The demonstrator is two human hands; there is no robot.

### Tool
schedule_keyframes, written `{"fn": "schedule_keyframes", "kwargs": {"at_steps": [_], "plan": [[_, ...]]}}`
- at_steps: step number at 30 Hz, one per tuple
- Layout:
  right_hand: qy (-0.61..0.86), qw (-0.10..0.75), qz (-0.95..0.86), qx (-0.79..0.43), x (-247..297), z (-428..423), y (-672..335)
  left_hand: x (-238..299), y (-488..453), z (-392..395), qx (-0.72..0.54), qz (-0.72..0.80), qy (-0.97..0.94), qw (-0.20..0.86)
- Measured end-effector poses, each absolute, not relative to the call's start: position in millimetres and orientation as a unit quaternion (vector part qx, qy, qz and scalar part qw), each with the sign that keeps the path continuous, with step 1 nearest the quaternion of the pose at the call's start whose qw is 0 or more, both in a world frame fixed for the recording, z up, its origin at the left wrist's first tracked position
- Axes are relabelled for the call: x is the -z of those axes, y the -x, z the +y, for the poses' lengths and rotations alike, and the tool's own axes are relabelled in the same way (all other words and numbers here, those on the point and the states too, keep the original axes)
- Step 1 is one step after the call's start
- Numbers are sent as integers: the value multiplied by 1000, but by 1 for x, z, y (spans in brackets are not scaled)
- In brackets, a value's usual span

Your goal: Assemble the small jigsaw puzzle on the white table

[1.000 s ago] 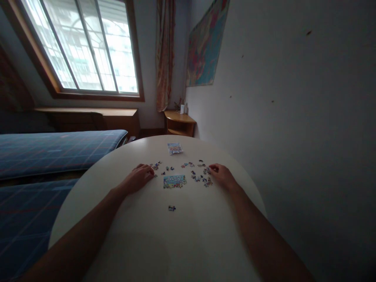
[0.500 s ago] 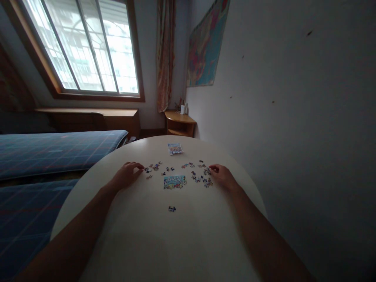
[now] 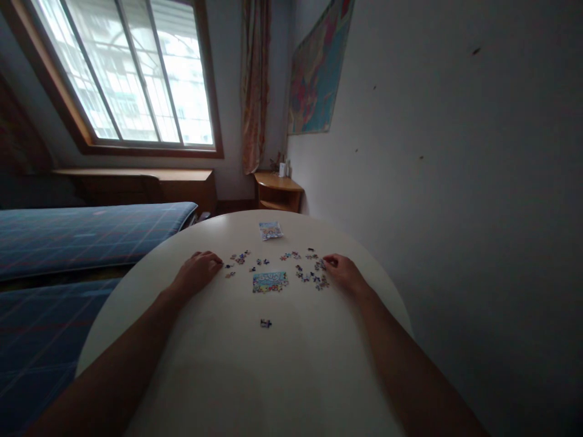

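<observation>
My left hand rests low over the left of the white round table, its fingers drawn together beside a loose cluster of jigsaw pieces. Whatever lies between those fingertips is hidden. On the other side, my right hand is closed, thumb and index finger pinched at a puzzle piece on the edge of the right-hand cluster. Between the hands lies a partly assembled jigsaw puzzle, blue above with a multicoloured, uneven lower edge. One dark piece or small joined bit sits apart, closer to me.
A small printed packet lies toward the table's far edge. More pieces are scattered behind the puzzle. Left of the table is a bed with a blue plaid mattress; a wall runs along the right. A corner shelf stands beyond.
My left thumb and fingers, apart half a second ago, have closed together near the left pieces. My right hand has stayed almost in place.
</observation>
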State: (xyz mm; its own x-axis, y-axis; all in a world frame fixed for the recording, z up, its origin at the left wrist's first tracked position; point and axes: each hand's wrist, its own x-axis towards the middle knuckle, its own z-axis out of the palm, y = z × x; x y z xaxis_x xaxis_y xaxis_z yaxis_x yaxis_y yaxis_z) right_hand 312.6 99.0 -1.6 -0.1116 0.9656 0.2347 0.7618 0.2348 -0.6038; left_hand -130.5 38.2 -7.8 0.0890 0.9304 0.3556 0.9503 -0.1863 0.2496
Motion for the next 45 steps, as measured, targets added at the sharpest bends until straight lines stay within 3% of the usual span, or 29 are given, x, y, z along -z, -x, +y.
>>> {"fn": "schedule_keyframes", "kwargs": {"at_steps": [9, 19, 26, 34, 45], "plan": [[602, 295, -724, -165, 3, 100, -313, 14, 135, 46, 252, -661, 704, -65], [609, 292, -723, -146, 0, 98, -309, -4, 125, 35, 273, -665, 690, -84], [487, 356, -795, -67, -22, 78, -271, -29, 65, 18, 451, -631, 562, -287], [313, 389, -856, -133, -27, 38, -210, -27, -1, -4, 506, -514, 528, -448], [303, 433, -820, -218, -26, 32, -203, -25, -17, -11, 498, -493, 518, -491]]}}
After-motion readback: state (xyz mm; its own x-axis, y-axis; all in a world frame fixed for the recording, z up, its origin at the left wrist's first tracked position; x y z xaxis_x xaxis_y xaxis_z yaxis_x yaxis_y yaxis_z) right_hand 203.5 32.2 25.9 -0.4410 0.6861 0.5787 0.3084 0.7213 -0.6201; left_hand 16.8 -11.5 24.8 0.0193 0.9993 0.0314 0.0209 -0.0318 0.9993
